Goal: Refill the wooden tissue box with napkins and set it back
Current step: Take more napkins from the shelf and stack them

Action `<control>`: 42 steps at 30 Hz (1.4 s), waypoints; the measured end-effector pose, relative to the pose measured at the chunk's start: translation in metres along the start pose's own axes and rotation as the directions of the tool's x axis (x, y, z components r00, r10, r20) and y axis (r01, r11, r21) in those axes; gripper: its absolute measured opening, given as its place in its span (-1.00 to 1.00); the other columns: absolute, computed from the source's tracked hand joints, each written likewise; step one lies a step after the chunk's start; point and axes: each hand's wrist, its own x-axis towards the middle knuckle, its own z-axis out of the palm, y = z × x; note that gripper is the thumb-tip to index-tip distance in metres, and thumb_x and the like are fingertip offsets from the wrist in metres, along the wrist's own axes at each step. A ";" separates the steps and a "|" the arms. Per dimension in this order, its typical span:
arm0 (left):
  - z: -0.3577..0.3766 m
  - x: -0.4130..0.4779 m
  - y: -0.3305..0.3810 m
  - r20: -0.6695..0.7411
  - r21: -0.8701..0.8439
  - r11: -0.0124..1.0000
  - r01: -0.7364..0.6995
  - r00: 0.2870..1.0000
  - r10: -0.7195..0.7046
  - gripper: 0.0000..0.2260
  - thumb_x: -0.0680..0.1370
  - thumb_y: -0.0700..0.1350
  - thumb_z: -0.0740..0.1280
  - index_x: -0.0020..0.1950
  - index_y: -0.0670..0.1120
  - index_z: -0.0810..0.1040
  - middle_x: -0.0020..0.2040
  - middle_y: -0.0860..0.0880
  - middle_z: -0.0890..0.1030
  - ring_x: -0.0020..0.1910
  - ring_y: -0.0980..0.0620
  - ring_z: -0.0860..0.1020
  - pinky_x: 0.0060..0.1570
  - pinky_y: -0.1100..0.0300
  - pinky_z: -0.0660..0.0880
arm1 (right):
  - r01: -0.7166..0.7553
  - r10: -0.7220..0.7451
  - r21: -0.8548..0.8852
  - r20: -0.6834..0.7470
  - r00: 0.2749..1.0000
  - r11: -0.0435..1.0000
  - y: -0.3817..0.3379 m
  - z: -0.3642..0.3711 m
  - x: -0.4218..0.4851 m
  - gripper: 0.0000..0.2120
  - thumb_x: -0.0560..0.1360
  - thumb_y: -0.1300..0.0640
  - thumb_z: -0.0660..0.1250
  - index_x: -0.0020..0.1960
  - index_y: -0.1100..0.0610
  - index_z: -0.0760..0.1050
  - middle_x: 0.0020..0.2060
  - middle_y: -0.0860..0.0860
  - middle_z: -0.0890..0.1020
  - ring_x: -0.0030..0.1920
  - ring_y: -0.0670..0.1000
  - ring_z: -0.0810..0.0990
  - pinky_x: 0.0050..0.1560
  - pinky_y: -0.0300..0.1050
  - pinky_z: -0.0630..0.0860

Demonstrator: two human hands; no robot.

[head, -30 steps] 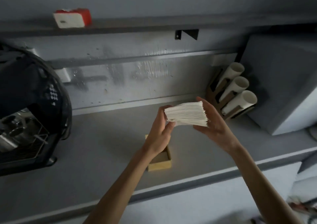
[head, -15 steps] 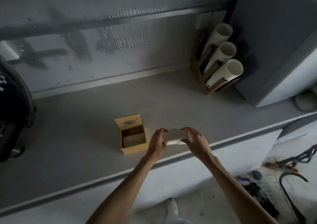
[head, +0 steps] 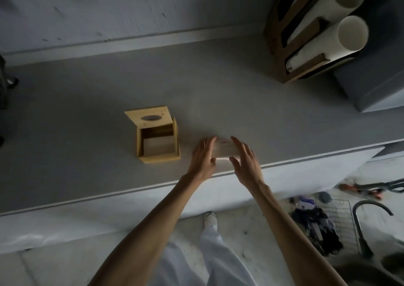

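The wooden tissue box (head: 161, 157) stands open on the grey counter (head: 87, 154), its lid (head: 148, 117) with an oval slot tipped back. Something pale lies in the bottom of the box. To its right, near the counter's front edge, a white napkin stack (head: 225, 149) rests on the surface. My left hand (head: 203, 154) presses its left side and my right hand (head: 246, 157) its right side, with fingers stretched along the stack. The hands hide both ends of the stack.
A wooden holder with white tubes (head: 306, 45) leans at the back right, next to a grey block (head: 371, 84). A dark machine (head: 3, 88) sits at the left edge. Below the counter are a wire basket (head: 334, 220) and clutter on the floor.
The napkin stack came down from chest height to the counter, right of the box. Both hands stayed on it, and the view tilted down and closer.
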 end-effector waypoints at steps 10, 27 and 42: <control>0.006 0.006 0.009 -0.041 -0.097 0.995 -0.020 0.999 0.016 -0.37 0.39 -0.33 0.27 0.47 -0.21 0.23 0.43 -0.22 0.29 0.44 -0.17 0.28 0.42 -0.06 0.29 | 0.149 -0.182 -0.299 -0.082 0.980 0.942 -0.032 0.016 -0.006 -0.18 0.47 0.20 0.31 0.60 0.12 -0.05 0.59 0.12 -0.05 0.58 0.20 -0.16 0.54 0.24 -0.08; 0.020 0.006 0.021 0.030 -0.357 0.918 0.173 0.984 -0.174 -0.31 0.44 -0.38 0.26 0.52 -0.06 0.11 0.53 -0.07 0.15 0.51 0.02 0.14 0.43 0.26 0.10 | -0.001 -0.011 0.380 0.030 0.999 0.925 0.018 -0.001 0.019 -0.15 0.46 0.43 0.35 0.58 0.12 -0.02 0.54 0.09 0.21 0.53 -0.01 0.19 0.50 -0.09 0.18; 0.024 0.005 0.021 0.073 -0.600 0.761 0.248 0.964 -0.256 -0.21 0.39 -0.47 0.17 0.47 0.17 0.12 0.44 -0.02 0.29 0.42 -0.02 0.30 0.41 0.07 0.30 | -0.029 0.027 0.454 0.011 1.000 0.890 0.015 0.002 0.015 -0.21 0.47 0.44 0.31 0.58 0.14 0.04 0.52 0.07 0.24 0.51 -0.05 0.20 0.45 -0.39 0.11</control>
